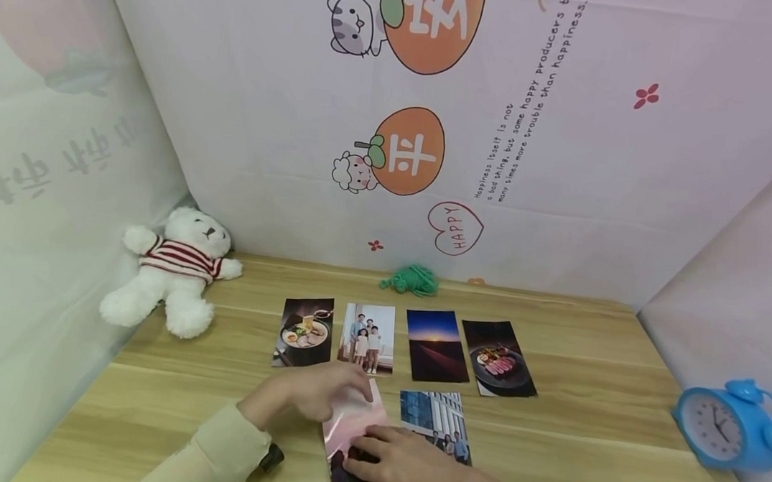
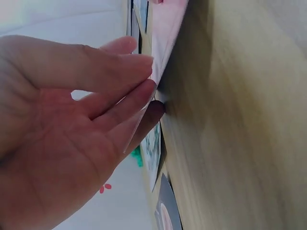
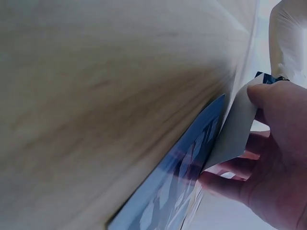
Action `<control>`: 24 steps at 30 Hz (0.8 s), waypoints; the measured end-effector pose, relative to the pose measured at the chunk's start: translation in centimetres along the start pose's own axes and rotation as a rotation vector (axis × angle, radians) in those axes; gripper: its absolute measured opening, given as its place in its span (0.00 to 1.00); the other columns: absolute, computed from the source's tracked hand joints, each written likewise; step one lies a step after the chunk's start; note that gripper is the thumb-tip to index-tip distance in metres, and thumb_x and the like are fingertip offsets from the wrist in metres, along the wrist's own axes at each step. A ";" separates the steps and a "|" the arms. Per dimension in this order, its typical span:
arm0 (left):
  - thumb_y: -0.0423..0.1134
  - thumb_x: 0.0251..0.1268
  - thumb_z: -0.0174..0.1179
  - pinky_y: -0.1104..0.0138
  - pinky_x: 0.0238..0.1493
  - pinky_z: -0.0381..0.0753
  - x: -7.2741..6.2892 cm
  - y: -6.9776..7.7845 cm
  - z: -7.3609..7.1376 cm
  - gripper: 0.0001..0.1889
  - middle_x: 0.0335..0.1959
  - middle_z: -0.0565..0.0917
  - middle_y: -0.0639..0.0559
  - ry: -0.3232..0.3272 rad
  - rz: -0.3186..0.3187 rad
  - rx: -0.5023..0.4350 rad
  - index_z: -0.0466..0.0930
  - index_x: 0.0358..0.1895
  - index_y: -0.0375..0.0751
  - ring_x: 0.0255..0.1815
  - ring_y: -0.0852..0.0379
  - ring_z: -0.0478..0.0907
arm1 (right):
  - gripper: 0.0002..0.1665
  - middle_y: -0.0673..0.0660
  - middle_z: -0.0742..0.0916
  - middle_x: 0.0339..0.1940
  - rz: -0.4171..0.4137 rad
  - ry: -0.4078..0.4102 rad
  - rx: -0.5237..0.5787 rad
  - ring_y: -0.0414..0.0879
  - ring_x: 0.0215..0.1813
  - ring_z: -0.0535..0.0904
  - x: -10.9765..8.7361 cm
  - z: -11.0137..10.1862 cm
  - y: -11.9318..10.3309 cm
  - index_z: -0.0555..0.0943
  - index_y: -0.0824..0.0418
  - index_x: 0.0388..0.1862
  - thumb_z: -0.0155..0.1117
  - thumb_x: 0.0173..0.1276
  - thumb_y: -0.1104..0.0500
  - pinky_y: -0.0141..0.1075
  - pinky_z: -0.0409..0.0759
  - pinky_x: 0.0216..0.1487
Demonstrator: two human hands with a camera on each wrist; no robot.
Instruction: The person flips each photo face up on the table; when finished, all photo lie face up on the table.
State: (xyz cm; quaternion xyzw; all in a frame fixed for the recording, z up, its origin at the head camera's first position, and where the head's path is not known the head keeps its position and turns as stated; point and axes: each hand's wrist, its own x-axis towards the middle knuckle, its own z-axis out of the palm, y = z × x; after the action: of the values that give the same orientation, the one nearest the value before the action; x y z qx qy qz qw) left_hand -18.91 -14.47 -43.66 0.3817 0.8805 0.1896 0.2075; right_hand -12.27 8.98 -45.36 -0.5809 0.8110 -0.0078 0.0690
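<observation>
A photo print with a pink sky and a dark lower end (image 1: 355,421) lies between both hands on the table's near side. My left hand (image 1: 321,389) pinches its far end, and in the left wrist view the thumb and fingertips meet at the print's edge. My right hand (image 1: 415,466) holds the near end, with fingers spread over the front; the right wrist view shows the thumb against the white back (image 3: 235,132), which is tilted up. Right beside it, a print of people before tall buildings (image 1: 433,412) is partly hidden by the right hand.
Farther back lie prints of a noodle bowl (image 1: 305,333), a family (image 1: 366,339), a sunset (image 1: 437,346) and a meat dish (image 1: 499,359). Behind them is green yarn (image 1: 413,280). A white teddy bear (image 1: 180,271) sits left; a blue alarm clock (image 1: 730,428) stands right.
</observation>
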 end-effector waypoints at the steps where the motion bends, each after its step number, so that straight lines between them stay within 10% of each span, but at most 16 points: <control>1: 0.12 0.36 0.59 0.50 0.79 0.70 0.0 0.1 0.1 0.41 0.70 0.79 0.52 -0.001 -0.006 0.008 0.84 0.59 0.50 0.75 0.49 0.73 | 0.27 0.47 0.82 0.71 0.005 -0.005 -0.004 0.46 0.71 0.79 0.0 0.0 0.0 0.76 0.43 0.74 0.44 0.85 0.40 0.41 0.85 0.65; 24: 0.17 0.40 0.65 0.49 0.81 0.68 -0.1 0.3 1.3 0.40 0.75 0.75 0.58 0.002 -0.011 0.122 0.86 0.58 0.59 0.78 0.51 0.69 | 0.32 0.48 0.82 0.71 0.059 -0.056 -0.016 0.46 0.66 0.80 0.5 0.1 -0.7 0.76 0.39 0.73 0.46 0.79 0.30 0.40 0.88 0.54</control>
State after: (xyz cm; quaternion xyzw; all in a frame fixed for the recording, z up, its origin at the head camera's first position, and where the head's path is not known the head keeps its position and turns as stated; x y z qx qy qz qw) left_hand -18.07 -14.11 -44.59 0.3884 0.8928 0.1346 0.1840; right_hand -11.81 8.28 -45.48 -0.5575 0.8254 0.0172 0.0873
